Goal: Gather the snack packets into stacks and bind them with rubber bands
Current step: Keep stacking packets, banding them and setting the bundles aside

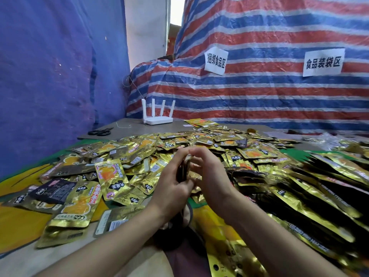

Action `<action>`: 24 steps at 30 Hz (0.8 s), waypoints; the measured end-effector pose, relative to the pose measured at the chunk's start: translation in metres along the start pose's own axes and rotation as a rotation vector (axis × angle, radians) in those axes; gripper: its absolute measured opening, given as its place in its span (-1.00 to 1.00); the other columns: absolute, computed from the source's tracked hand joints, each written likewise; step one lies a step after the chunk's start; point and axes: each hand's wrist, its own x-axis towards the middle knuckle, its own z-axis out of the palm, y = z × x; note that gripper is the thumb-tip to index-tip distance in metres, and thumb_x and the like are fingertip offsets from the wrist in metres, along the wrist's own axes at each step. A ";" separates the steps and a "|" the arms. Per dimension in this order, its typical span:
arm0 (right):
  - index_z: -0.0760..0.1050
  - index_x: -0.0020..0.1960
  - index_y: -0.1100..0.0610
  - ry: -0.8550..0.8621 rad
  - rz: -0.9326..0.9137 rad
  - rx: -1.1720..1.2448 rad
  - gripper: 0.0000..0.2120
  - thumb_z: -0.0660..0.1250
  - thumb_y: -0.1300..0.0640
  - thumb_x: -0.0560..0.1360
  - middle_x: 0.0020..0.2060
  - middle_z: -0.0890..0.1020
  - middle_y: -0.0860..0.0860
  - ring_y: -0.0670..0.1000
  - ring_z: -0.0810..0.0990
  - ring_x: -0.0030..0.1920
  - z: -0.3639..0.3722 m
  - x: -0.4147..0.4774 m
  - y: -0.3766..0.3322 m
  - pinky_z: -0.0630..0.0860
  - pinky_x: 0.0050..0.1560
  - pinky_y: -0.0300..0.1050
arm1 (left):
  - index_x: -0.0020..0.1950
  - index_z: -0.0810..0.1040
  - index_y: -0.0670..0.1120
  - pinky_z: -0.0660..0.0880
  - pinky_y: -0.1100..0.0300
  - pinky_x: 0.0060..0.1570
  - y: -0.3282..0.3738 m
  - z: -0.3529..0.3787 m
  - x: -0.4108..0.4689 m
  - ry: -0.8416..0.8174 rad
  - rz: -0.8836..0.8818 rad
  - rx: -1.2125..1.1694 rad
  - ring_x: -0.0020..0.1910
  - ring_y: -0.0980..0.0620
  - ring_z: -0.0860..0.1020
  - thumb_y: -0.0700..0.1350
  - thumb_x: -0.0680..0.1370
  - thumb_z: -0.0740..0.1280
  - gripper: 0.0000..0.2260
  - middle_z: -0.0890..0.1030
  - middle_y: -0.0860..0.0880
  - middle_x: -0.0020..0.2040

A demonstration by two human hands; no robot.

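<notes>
Head view. Packet stack (185, 166): held on edge over loose packet heap (199, 140), likely for squaring before binding. Left hand (173, 182): fingers curled round stack. Right hand (211, 174): fingers curled against opposite face, steadying. Rubber band: not discernible. Scissors (100, 131): far left, idle.

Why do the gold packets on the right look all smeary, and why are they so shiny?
Head view: the packets at the right edge are smeared by blur and stretched by the wide lens; head view: light glares off their gold foil; head view: the paper signs on the striped tarp look sharp.
</notes>
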 end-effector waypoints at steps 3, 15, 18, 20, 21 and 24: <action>0.57 0.17 0.07 0.081 -0.105 -0.209 -0.65 0.36 -0.09 0.47 0.08 0.67 0.00 -0.01 0.63 0.12 -0.014 -0.007 -0.012 0.51 0.05 -0.11 | 0.18 0.50 0.16 0.43 0.34 -0.14 0.011 -0.003 0.001 -0.041 0.045 0.087 -0.14 0.25 0.52 -0.35 0.33 0.27 -0.46 0.57 0.21 -0.07; 0.56 0.08 0.20 0.080 -0.387 -0.647 -0.88 0.34 0.29 0.55 -0.14 0.68 0.20 0.09 0.65 -0.19 -0.106 -0.111 -0.071 0.56 -0.22 0.07 | 0.31 0.49 0.06 0.47 0.11 0.29 0.096 0.079 -0.006 -0.298 0.282 0.137 0.24 0.00 0.52 -0.31 0.38 0.27 -0.46 0.50 -0.13 0.20; 0.58 -0.11 0.21 0.072 -0.373 -0.902 -0.92 0.34 0.30 0.55 -0.37 0.62 0.17 -0.01 0.51 -0.40 -0.134 -0.140 -0.090 0.39 -0.37 0.02 | 0.31 0.46 0.13 0.45 0.24 0.25 0.110 0.097 -0.013 -0.352 0.353 0.162 0.22 -0.02 0.51 -0.31 0.36 0.28 -0.43 0.49 -0.16 0.19; 0.62 -0.14 0.13 0.034 -0.223 -1.075 -0.88 0.39 0.14 0.56 -0.43 0.62 0.03 -0.07 0.52 -0.43 -0.155 -0.156 -0.108 0.40 -0.39 -0.10 | 0.34 0.47 0.13 0.47 0.27 0.16 0.115 0.106 -0.017 -0.412 0.375 0.178 0.18 -0.02 0.50 -0.32 0.35 0.27 -0.39 0.47 -0.16 0.17; 0.63 -0.14 0.11 0.017 -0.102 -1.179 -0.85 0.42 0.06 0.55 -0.42 0.64 0.00 -0.09 0.54 -0.43 -0.168 -0.163 -0.117 0.43 -0.38 -0.12 | 0.35 0.47 0.12 0.48 0.30 0.11 0.117 0.109 -0.018 -0.438 0.378 0.179 0.14 -0.01 0.50 -0.32 0.35 0.28 -0.39 0.46 -0.16 0.16; 0.63 -0.24 0.09 0.003 0.321 -1.434 -0.79 0.47 0.01 0.51 -0.40 0.67 -0.01 -0.08 0.56 -0.42 -0.213 -0.179 -0.140 0.47 -0.37 -0.15 | 0.36 0.49 0.08 0.44 0.39 0.04 0.120 0.116 -0.020 -0.463 0.384 0.179 0.10 0.02 0.49 -0.33 0.36 0.27 -0.39 0.45 -0.16 0.14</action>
